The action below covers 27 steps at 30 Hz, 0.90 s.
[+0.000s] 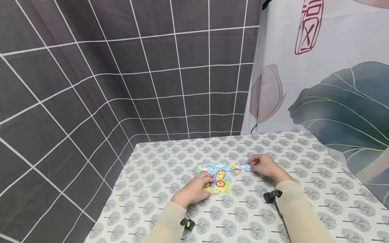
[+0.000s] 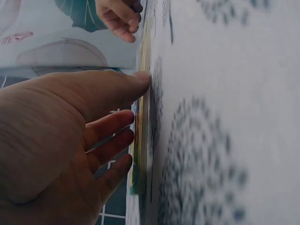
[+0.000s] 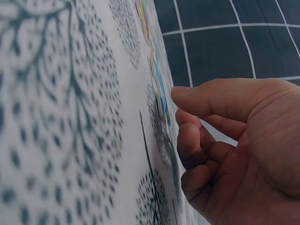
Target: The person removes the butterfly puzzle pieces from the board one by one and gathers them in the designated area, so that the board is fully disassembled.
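Observation:
A square butterfly jigsaw puzzle (image 1: 223,189) lies flat on the cloth, showing a rainbow and clouds above the butterfly. My left hand (image 1: 194,188) rests on its left part, fingers stretched over the picture, thumb (image 2: 117,86) at the near edge. To the right lie loose puzzle pieces: one with yellow and red (image 1: 235,167), and a blue one with cloud and rainbow (image 1: 245,166). My right hand (image 1: 265,165) hovers at the blue piece's right end, fingers loosely bent. In the right wrist view, the thumb (image 3: 185,96) shows apart from the piece, with nothing visible in the grasp.
A white cloth with grey tree prints (image 1: 231,216) covers the table. Behind and to the left hangs a dark curtain with white grid lines (image 1: 194,81). A pale curtain with large leaf prints (image 1: 343,101) hangs at the right. Both wrists wear black straps (image 1: 187,223).

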Available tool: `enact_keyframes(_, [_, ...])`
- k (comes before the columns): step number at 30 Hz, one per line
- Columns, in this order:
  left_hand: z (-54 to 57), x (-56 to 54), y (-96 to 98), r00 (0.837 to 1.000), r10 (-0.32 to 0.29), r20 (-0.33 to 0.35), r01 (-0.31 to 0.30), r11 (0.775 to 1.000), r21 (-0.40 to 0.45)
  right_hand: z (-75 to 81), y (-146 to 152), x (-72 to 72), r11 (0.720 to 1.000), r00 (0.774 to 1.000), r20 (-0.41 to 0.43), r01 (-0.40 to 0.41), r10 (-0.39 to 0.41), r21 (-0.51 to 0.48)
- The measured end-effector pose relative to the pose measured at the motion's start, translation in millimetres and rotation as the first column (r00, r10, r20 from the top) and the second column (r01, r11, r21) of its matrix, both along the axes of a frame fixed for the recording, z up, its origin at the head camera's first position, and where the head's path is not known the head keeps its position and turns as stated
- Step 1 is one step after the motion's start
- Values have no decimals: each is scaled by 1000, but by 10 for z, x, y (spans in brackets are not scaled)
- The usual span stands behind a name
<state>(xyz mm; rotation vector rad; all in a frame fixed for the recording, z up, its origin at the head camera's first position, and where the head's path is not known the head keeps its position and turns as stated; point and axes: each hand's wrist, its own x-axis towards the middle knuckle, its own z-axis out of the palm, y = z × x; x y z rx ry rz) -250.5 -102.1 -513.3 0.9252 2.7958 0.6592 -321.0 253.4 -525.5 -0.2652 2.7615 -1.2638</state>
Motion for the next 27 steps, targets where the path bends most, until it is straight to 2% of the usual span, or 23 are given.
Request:
enact_keyframes(4, [0, -13, 81, 1000, -19, -20, 18, 1000, -13, -14, -67, -23, 1000, 1000, -15, -16, 16, 21])
enact_keyframes(14, [-33, -31, 165, 1000, -15, -20, 14, 999, -42, -4, -266, -19, 998, 998, -25, -59, 59, -4])
enact_keyframes(21, [-52, -24, 165, 999, -8, -31, 7, 999, -49, 38, -467, 21, 995, 997, 39, -62, 65, -78])
enact_keyframes(27, [-66, -15, 182, 1000, 0, -25, -1, 999, -52, 14, -638, 13, 993, 994, -12, -107, 107, -39])
